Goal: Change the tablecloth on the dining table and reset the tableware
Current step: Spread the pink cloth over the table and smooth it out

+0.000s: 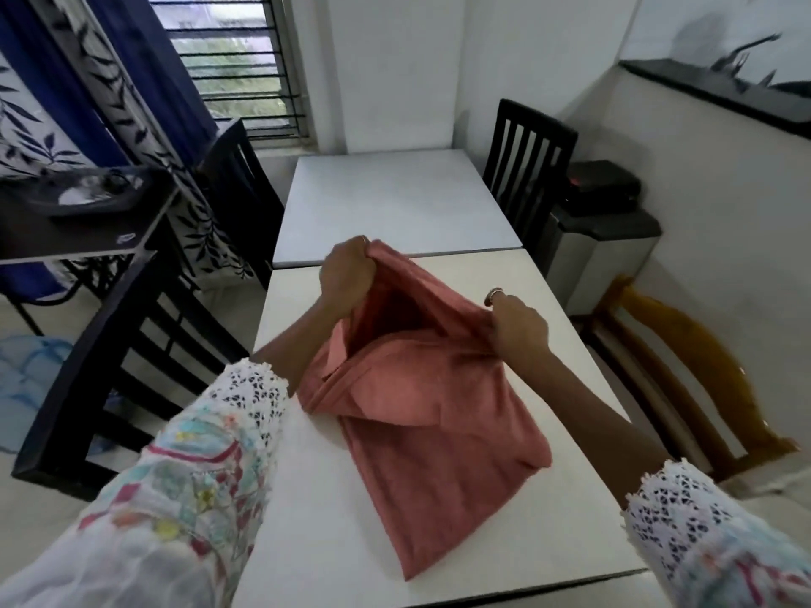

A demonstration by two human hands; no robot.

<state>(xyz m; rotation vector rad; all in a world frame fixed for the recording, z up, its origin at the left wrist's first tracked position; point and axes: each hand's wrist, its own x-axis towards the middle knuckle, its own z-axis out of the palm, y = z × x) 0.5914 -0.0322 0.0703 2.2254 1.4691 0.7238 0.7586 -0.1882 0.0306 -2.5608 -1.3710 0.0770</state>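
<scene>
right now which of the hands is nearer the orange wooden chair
Right. The right hand grips the pink cloth on the side toward the orange wooden chair; the left hand grips it farther away.

Both fingertip sets buried in tablecloth (pixel 421 414) folds: left hand (pixel 344 274) and right hand (pixel 518 320) fingers not visible past the knuckles. Inside of the lifted fold is dark, layers can't be counted. Table (pixel 570 511) near edge cut by the bottom of the picture, near-right corner behind the right sleeve (pixel 702 541). Tray (pixel 94 193) contents on the side stand too blurred to identify. Wooden chair (pixel 684 366) seat hidden under the table's right edge.
</scene>
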